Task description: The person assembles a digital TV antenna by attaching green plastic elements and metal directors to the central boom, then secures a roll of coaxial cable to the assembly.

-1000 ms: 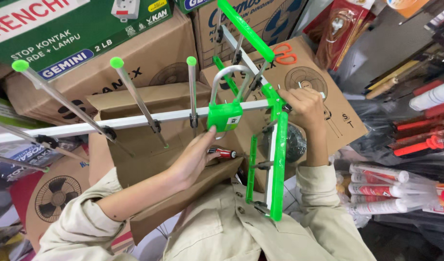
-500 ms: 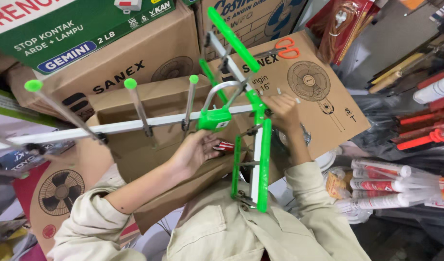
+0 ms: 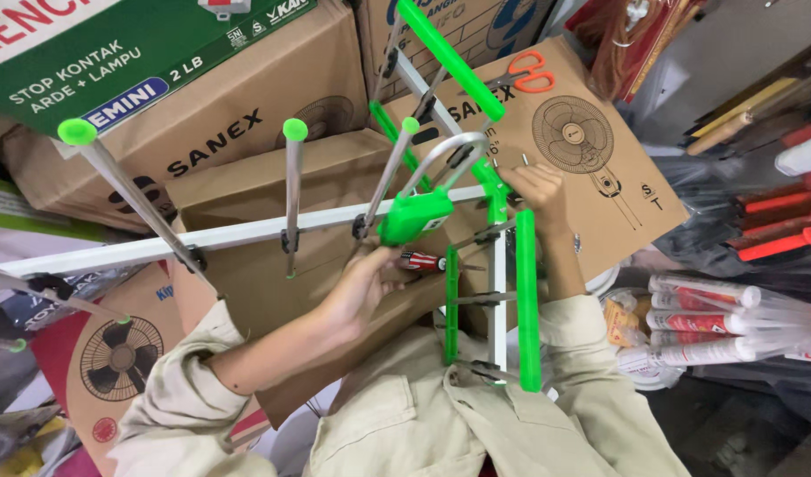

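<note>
I hold a TV antenna with a long white boom (image 3: pixel 158 246) and metal rods tipped in green. My left hand (image 3: pixel 361 287) is just under the green junction box (image 3: pixel 414 216), its fingers closed on a small red-handled screwdriver (image 3: pixel 423 261) that points right. My right hand (image 3: pixel 534 190) grips the antenna frame where the boom meets the green reflector bars (image 3: pixel 527 300). Another green bar (image 3: pixel 450 57) slants up and away from the box. Both beige sleeves reach up from the bottom of the view.
Brown cardboard boxes with fan pictures (image 3: pixel 582 141) are stacked behind the antenna, one with orange scissors (image 3: pixel 529 72) on it. A green carton (image 3: pixel 114 53) sits top left. Sealant tubes (image 3: pixel 715 318) and red-handled tools (image 3: pixel 776 238) lie at the right.
The antenna has shifted and tilted a little in the view, its rod tips swinging right. Both hands keep their holds near the green box.
</note>
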